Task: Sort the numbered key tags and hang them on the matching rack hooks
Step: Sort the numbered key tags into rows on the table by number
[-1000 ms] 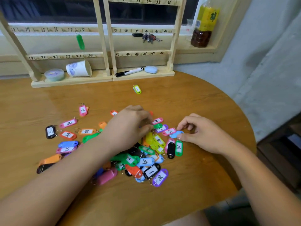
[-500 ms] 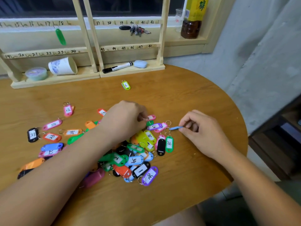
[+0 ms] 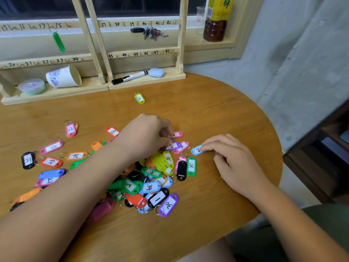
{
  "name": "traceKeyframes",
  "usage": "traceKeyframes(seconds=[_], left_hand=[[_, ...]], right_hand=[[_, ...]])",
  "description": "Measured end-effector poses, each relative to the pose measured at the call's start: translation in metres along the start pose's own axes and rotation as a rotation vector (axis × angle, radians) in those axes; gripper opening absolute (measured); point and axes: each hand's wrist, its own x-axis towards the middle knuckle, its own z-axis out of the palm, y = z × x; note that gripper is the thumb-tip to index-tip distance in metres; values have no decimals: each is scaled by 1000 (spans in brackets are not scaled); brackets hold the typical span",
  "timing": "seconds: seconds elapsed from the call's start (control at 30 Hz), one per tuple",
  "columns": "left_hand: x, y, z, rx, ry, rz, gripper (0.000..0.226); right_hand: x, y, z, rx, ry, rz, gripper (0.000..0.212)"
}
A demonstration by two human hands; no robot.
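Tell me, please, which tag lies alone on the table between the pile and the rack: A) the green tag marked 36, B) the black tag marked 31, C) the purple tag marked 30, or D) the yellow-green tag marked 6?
D: the yellow-green tag marked 6 lies by itself on the table, short of the rack.

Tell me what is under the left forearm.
Sticking out from beneath the left forearm are a green tag, an orange tag and a magenta tag, all partly covered. Whatever else lies under it, and their numbers, cannot be seen.
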Motion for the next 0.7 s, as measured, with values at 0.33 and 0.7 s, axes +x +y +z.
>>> traceKeyframes(seconds=[0.33, 0.7], left_hand=[[11, -11, -2, -24, 104, -2, 10], [1, -9, 9, -59, 48, -44, 43]], right_hand=[[-1, -12, 2, -79, -45, 0, 57], [-11, -20, 8, -240, -99, 10, 52]])
